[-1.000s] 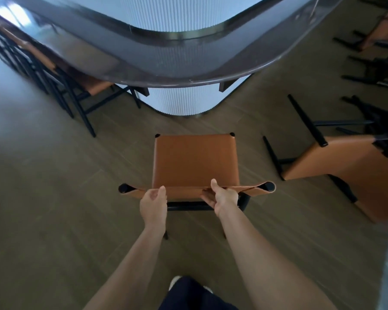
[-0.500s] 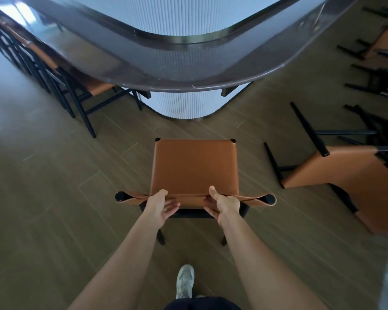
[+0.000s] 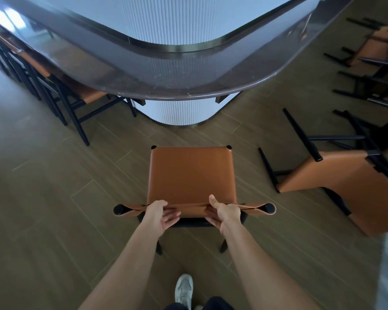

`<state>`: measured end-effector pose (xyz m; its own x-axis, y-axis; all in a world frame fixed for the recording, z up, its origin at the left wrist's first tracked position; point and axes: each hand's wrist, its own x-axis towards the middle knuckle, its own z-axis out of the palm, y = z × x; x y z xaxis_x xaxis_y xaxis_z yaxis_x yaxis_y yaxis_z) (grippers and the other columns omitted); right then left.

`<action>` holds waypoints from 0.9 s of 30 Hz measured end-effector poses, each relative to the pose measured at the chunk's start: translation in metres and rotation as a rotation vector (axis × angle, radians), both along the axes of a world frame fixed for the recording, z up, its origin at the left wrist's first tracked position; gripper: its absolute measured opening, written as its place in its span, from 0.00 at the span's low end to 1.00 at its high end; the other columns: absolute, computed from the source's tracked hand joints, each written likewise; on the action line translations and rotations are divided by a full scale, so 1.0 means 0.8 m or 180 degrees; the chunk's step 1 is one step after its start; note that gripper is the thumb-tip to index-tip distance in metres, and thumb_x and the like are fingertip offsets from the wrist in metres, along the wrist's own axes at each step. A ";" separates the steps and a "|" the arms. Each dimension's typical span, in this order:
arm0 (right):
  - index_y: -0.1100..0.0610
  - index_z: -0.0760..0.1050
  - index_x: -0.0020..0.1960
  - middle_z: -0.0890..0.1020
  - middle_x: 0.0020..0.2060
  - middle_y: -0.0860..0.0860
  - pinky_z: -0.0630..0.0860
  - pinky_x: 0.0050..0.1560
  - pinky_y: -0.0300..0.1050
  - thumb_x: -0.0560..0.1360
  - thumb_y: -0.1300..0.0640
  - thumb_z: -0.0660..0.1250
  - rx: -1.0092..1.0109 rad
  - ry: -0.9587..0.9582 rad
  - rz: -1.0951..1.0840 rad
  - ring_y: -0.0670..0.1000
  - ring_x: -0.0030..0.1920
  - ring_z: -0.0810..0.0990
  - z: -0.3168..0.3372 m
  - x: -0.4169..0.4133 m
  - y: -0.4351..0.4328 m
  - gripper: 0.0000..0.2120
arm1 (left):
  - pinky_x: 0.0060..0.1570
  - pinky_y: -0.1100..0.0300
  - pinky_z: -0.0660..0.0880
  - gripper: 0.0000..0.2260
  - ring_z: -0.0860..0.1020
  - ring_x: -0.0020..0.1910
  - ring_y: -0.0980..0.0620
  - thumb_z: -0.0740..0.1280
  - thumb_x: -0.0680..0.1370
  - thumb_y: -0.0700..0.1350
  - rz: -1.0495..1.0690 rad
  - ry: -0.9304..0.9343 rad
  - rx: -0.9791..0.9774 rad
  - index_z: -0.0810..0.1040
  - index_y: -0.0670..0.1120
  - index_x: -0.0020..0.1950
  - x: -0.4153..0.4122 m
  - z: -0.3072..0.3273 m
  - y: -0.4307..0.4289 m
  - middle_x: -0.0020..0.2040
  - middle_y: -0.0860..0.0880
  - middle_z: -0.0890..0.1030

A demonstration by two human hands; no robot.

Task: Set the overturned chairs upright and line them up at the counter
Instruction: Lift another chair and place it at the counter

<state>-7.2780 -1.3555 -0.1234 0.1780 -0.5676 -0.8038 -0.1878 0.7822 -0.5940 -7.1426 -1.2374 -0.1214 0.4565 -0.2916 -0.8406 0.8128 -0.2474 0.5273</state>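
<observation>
An upright chair (image 3: pixel 192 173) with a tan leather seat and black legs stands in front of me, facing the curved end of the dark-topped counter (image 3: pixel 161 81). My left hand (image 3: pixel 160 214) and my right hand (image 3: pixel 224 213) both grip the top of its leather backrest, fingers curled under the edge. An overturned chair (image 3: pixel 336 175) of the same kind lies on its side to the right, legs pointing toward the counter. More overturned chairs (image 3: pixel 376 54) lie at the far right.
Several upright chairs (image 3: pixel 76 95) are tucked along the counter's left side. The counter's white ribbed base (image 3: pixel 179 113) stands straight ahead. My foot in a grey shoe (image 3: pixel 184 287) is on the wood-tile floor behind the chair.
The chair and I have moved a little closer to the counter's end. My left hand shifted from resting on top of the backrest to gripping it with fingers under the edge.
</observation>
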 end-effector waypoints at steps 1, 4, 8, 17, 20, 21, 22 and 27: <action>0.62 0.75 0.50 0.84 0.49 0.59 0.82 0.34 0.48 0.71 0.56 0.77 -0.0021 0.0020 0.0031 0.56 0.48 0.85 0.000 -0.001 0.000 0.15 | 0.50 0.45 0.77 0.08 0.79 0.54 0.37 0.57 0.83 0.38 -0.0017 0.0001 0.0000 0.67 0.40 0.61 0.000 0.000 0.001 0.56 0.33 0.78; 0.61 0.74 0.50 0.84 0.50 0.58 0.81 0.32 0.46 0.71 0.56 0.77 -0.0052 0.0060 0.0085 0.55 0.47 0.84 0.001 -0.003 0.001 0.15 | 0.49 0.45 0.77 0.09 0.80 0.53 0.37 0.57 0.83 0.39 -0.0048 0.0014 -0.0028 0.67 0.40 0.62 0.001 0.000 0.004 0.56 0.34 0.78; 0.62 0.75 0.53 0.84 0.50 0.58 0.80 0.29 0.44 0.71 0.55 0.77 -0.0073 0.0088 0.0096 0.55 0.48 0.84 0.000 -0.004 0.004 0.17 | 0.49 0.46 0.77 0.08 0.80 0.50 0.38 0.58 0.83 0.39 0.0013 0.0051 -0.0086 0.68 0.40 0.62 -0.001 -0.001 0.006 0.52 0.35 0.79; 0.63 0.75 0.55 0.82 0.47 0.58 0.80 0.37 0.51 0.73 0.62 0.74 0.0309 -0.0230 -0.0254 0.57 0.47 0.83 -0.009 0.000 0.002 0.13 | 0.42 0.48 0.79 0.06 0.83 0.46 0.38 0.64 0.79 0.40 0.0236 0.0301 -0.0228 0.73 0.40 0.55 0.003 -0.007 0.011 0.50 0.34 0.81; 0.62 0.73 0.58 0.81 0.46 0.60 0.80 0.39 0.52 0.76 0.62 0.69 0.0277 -0.0222 -0.0382 0.58 0.45 0.82 -0.018 0.004 0.002 0.12 | 0.44 0.45 0.80 0.08 0.83 0.46 0.37 0.66 0.78 0.41 0.0296 0.0439 -0.0293 0.73 0.41 0.56 0.009 -0.010 0.012 0.50 0.34 0.81; 0.61 0.73 0.59 0.81 0.47 0.60 0.81 0.39 0.53 0.76 0.61 0.69 0.0278 -0.0240 -0.0481 0.58 0.45 0.82 -0.019 0.005 0.001 0.12 | 0.44 0.45 0.80 0.09 0.83 0.47 0.36 0.67 0.78 0.41 0.0301 0.0470 -0.0301 0.73 0.41 0.56 0.011 -0.011 0.012 0.51 0.33 0.81; 0.59 0.72 0.59 0.81 0.47 0.60 0.81 0.40 0.53 0.77 0.60 0.69 0.0300 -0.0265 -0.0594 0.59 0.45 0.82 -0.020 0.006 -0.001 0.12 | 0.44 0.44 0.81 0.10 0.82 0.49 0.35 0.68 0.77 0.40 0.0332 0.0509 -0.0327 0.73 0.41 0.57 0.013 -0.011 0.011 0.52 0.33 0.80; 0.59 0.70 0.62 0.80 0.49 0.61 0.82 0.41 0.58 0.76 0.62 0.69 0.0262 -0.0232 -0.0784 0.61 0.45 0.82 -0.023 0.016 -0.009 0.16 | 0.46 0.44 0.79 0.15 0.79 0.54 0.35 0.65 0.77 0.35 0.0701 0.0568 -0.0557 0.72 0.38 0.64 0.015 -0.016 -0.002 0.57 0.35 0.77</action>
<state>-7.2653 -1.3624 -0.1415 0.1015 -0.5343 -0.8392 0.0551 0.8453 -0.5315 -7.1306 -1.2392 -0.1341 0.3747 -0.3493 -0.8588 0.9201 0.0261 0.3908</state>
